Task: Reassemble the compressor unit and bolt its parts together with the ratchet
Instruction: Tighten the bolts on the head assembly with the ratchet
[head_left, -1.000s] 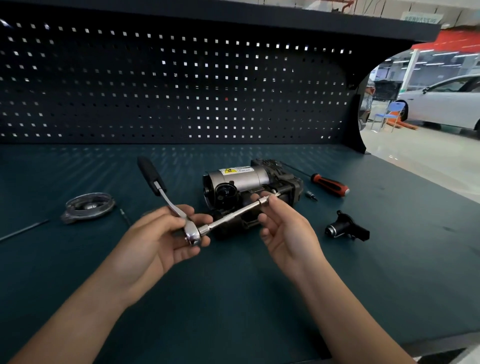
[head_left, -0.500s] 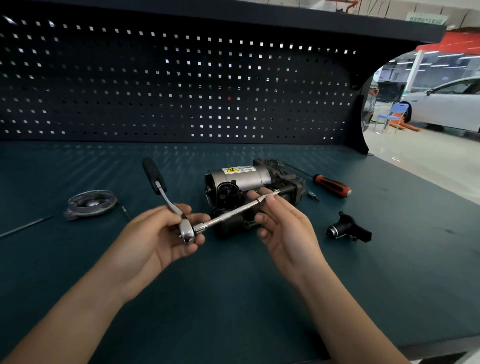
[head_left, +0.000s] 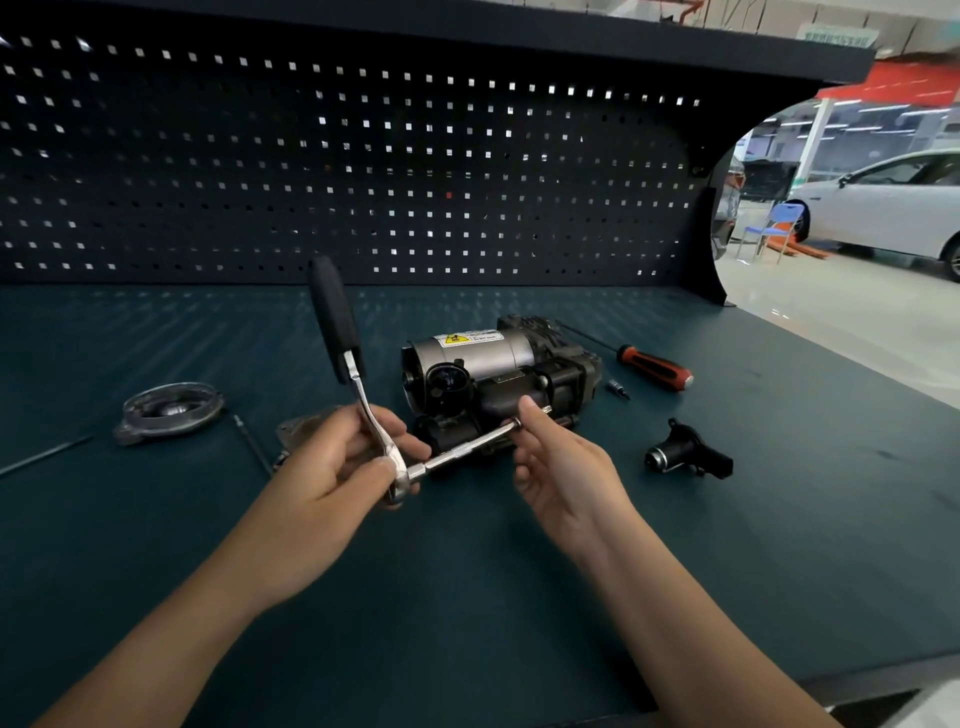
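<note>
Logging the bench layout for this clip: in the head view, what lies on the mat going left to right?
Thin rod → round cover → ratchet handle → compressor unit → black fitting. The screwdriver overlaps the fitting sideways, so it is left out.

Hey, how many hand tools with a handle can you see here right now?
2. The ratchet is held by the left hand in front of the compressor; the red-handled screwdriver lies on the bench right of it. Others could lie out of view.
</note>
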